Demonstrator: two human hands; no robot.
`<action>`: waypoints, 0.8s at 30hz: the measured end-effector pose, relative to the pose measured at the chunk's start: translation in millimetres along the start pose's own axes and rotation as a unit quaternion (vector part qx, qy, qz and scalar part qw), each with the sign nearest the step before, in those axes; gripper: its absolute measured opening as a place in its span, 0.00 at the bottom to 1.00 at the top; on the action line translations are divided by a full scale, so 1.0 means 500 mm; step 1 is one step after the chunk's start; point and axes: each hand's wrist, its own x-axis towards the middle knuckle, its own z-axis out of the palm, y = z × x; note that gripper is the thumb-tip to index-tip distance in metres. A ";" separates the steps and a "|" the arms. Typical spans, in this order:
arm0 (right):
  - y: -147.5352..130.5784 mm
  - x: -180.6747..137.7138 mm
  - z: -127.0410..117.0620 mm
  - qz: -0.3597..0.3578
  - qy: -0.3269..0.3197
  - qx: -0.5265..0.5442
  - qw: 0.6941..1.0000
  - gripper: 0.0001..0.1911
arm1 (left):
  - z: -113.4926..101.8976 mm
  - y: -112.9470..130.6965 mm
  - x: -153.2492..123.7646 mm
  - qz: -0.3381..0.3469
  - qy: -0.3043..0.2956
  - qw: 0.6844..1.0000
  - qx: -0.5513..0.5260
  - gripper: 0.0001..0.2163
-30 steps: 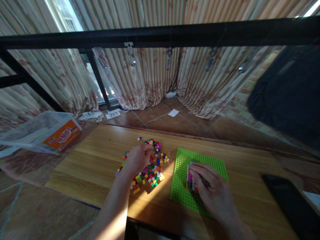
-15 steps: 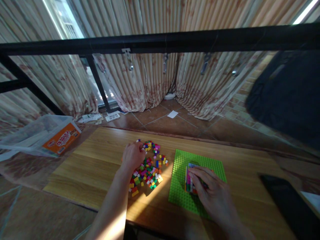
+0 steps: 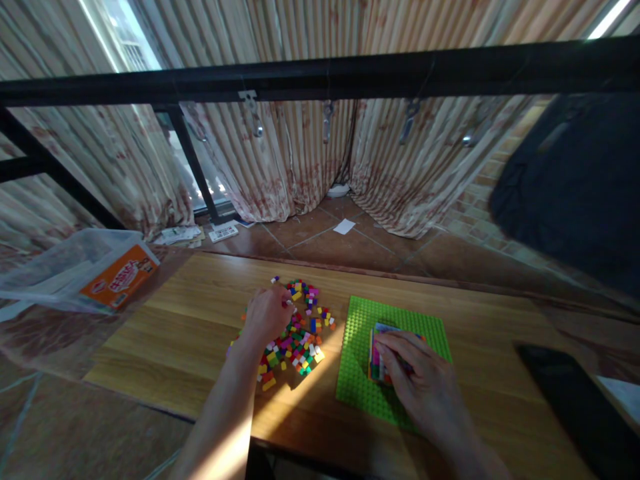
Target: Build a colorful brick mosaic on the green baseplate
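Left hand (image 3: 270, 313), fingers curled over scattered small multicoloured plastic bricks (image 3: 303, 343), grip unclear; to its right, the right hand (image 3: 423, 377) has fingers bent around a multicoloured brick block (image 3: 375, 357) on a green studded plastic baseplate (image 3: 356, 377); at left, a clear plastic bin (image 3: 70, 293) bears an orange label (image 3: 120, 279), lettering illegible

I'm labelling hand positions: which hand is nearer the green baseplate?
Right. The right hand is over the green baseplate, on the brick build there; the left hand is left of it, over the loose bricks.
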 end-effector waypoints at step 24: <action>-0.003 0.004 0.001 -0.016 0.000 0.000 1.000 0.10 | 0.011 0.002 -0.018 0.086 -0.012 0.996 0.023 0.08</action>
